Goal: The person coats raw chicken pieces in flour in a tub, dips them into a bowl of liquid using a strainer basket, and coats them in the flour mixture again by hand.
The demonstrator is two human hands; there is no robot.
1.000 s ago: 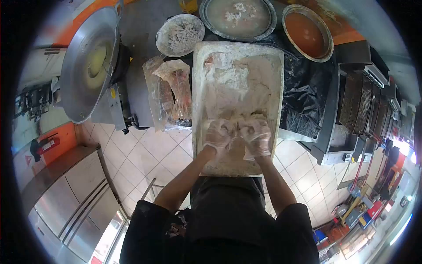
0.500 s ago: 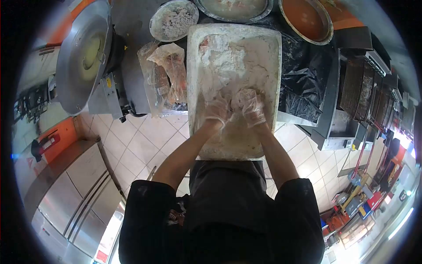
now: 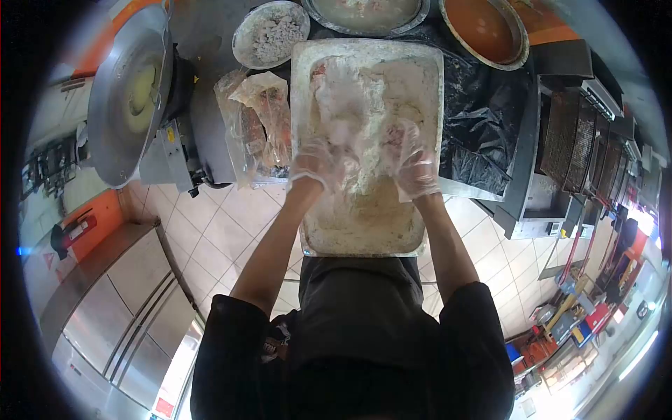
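A large pale rectangular tray point(image 3: 364, 243) holds a layer of white flour point(image 3: 369, 112), with a pinkish bit showing at its top left corner. My left hand point(image 3: 315, 164), in a clear plastic glove, is over the tray's left side; its fingers are smeared by motion. At the right side, my right hand point(image 3: 416, 164), gloved the same way, reaches into the flour with fingers stretched forward and apart. Its fingertips are dusted and partly blurred. Whether pieces lie under the flour near the hands I cannot make out.
Behind the tray stand a bowl of floury clumps point(image 3: 273, 35), a bowl of cloudy liquid point(image 3: 371, 14) and a bowl of orange liquid point(image 3: 486, 31). Plastic bags point(image 3: 262, 119) lie left, near a large wok point(image 3: 133, 98). Black plastic sheeting point(image 3: 483, 133) covers the right.
My hands have moved apart from the tray's middle toward its two sides. A ridge of loose white flour now runs down between them.
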